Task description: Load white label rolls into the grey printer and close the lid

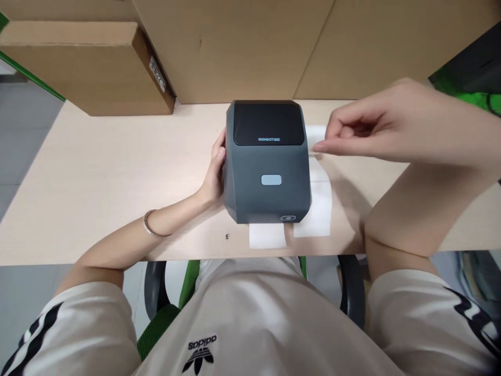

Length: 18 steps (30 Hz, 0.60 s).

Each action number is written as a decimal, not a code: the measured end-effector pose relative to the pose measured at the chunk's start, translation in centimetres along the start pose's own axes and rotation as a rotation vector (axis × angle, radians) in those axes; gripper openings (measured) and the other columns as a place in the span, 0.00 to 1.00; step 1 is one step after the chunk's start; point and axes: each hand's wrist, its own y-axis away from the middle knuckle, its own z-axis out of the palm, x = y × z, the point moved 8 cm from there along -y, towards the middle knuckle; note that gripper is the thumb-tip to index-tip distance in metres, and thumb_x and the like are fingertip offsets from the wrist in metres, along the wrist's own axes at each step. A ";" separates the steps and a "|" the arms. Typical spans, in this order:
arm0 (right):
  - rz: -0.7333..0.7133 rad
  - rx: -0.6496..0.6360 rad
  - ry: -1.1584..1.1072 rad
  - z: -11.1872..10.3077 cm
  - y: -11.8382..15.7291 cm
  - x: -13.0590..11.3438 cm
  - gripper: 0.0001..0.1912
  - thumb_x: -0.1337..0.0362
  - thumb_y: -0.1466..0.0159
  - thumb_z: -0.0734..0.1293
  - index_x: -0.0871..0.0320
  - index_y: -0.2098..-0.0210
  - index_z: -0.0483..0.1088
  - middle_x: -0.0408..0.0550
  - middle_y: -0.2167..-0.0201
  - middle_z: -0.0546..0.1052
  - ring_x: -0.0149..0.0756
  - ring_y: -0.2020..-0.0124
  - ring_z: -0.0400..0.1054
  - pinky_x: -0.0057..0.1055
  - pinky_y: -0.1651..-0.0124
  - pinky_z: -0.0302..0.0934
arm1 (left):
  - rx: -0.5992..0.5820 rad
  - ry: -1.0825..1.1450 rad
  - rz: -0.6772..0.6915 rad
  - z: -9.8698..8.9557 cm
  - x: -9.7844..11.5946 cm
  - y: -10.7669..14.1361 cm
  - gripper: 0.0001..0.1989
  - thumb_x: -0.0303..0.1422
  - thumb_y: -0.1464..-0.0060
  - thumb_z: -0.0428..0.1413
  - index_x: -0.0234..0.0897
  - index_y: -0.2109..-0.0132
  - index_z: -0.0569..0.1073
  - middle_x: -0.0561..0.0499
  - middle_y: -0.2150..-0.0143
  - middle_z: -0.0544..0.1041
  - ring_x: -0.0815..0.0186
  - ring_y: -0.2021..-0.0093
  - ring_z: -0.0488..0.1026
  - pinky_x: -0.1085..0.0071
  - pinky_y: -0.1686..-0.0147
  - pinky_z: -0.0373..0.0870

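Note:
A dark grey label printer [270,201] with a black glossy lid and a light blue button stands on the table in front of me. My left hand [216,172] holds its left side, some fingers hidden behind the casing. Just off its right side is my right hand [362,125], the fingers curled and the thumb near the index finger. Whatever may be between those fingertips is too small to make out. White label paper [321,203] lies along the printer's right side, partly under it. Another white label strip [268,237] sticks out at the printer's front.
A closed cardboard box [78,75] stands at the back left. Large cardboard panels [250,52] rise behind the printer. The light wooden table [97,172] ends close to my body. A small dark scrap [227,236] lies near its front edge.

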 end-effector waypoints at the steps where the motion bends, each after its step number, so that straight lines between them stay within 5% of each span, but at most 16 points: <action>1: -0.104 0.049 -0.070 -0.1 0.3 -1.5 0.23 0.45 0.25 0.75 0.51 0.71 0.75 0.41 0.77 0.67 0.33 0.72 0.57 0.39 0.62 0.56 | 0.002 0.009 0.004 0.0 0.0 0.0 0.27 0.66 0.24 0.61 0.62 0.32 0.85 0.61 0.15 0.78 0.38 0.07 0.61 0.35 0.05 0.58; 3: -0.239 0.042 -0.159 0.7 0.4 -3.7 0.13 0.51 0.25 0.75 0.49 0.63 0.84 0.40 0.74 0.72 0.34 0.71 0.61 0.39 0.59 0.60 | 0.003 -0.001 0.010 -0.2 0.0 0.0 0.27 0.65 0.24 0.61 0.60 0.31 0.85 0.58 0.16 0.79 0.39 0.07 0.62 0.36 0.04 0.56; 6: -0.298 -0.036 -0.102 2.8 0.0 -5.3 0.15 0.53 0.22 0.69 0.48 0.61 0.86 0.42 0.71 0.76 0.36 0.71 0.64 0.40 0.58 0.60 | -0.002 -0.016 0.001 -0.4 -0.2 0.1 0.29 0.66 0.25 0.62 0.58 0.30 0.84 0.56 0.15 0.78 0.41 0.06 0.61 0.39 0.04 0.56; 12: -0.182 -0.019 0.196 4.8 0.3 -4.8 0.22 0.53 0.19 0.59 0.47 0.60 0.83 0.45 0.61 0.86 0.42 0.66 0.71 0.42 0.57 0.54 | -0.011 0.021 -0.004 -0.2 -0.4 0.0 0.31 0.67 0.25 0.61 0.57 0.30 0.84 0.54 0.13 0.76 0.39 0.05 0.59 0.37 0.04 0.56; 18: -0.098 -0.059 0.354 5.7 0.7 -5.5 0.21 0.58 0.19 0.56 0.48 0.62 0.77 0.44 0.61 0.86 0.44 0.66 0.70 0.42 0.60 0.50 | 0.000 0.016 -0.033 -0.3 -0.6 -0.1 0.34 0.69 0.28 0.62 0.59 0.28 0.83 0.56 0.13 0.76 0.40 0.04 0.58 0.38 0.04 0.57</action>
